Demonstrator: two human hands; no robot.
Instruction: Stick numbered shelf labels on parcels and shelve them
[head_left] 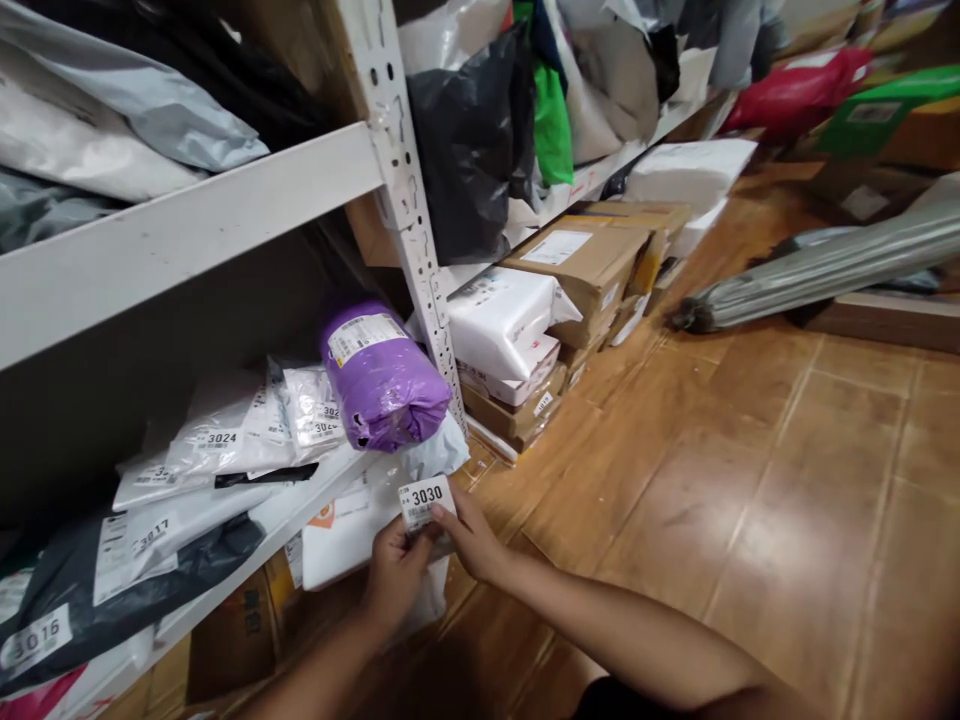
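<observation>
In the head view, a small white label [421,495] printed 3030 is between my two hands, in front of the lower shelf. My left hand [397,570] pinches its lower edge. My right hand [476,535] grips its right side, the thumb lying on its face. Whether the label is stuck to something beneath is hidden by my fingers. Just above it, a purple wrapped parcel [390,375] with a white shipping label sits at the shelf's end. A pale plastic bag [436,450] pokes out under that parcel.
White parcels [217,430] and a dark parcel [202,540] with numbered labels lie on the lower shelf [247,555]. A perforated metal post [409,200] stands beside them. Stacked cardboard boxes [592,250] and a long grey wrapped roll [817,265] rest on the tiled floor [750,480].
</observation>
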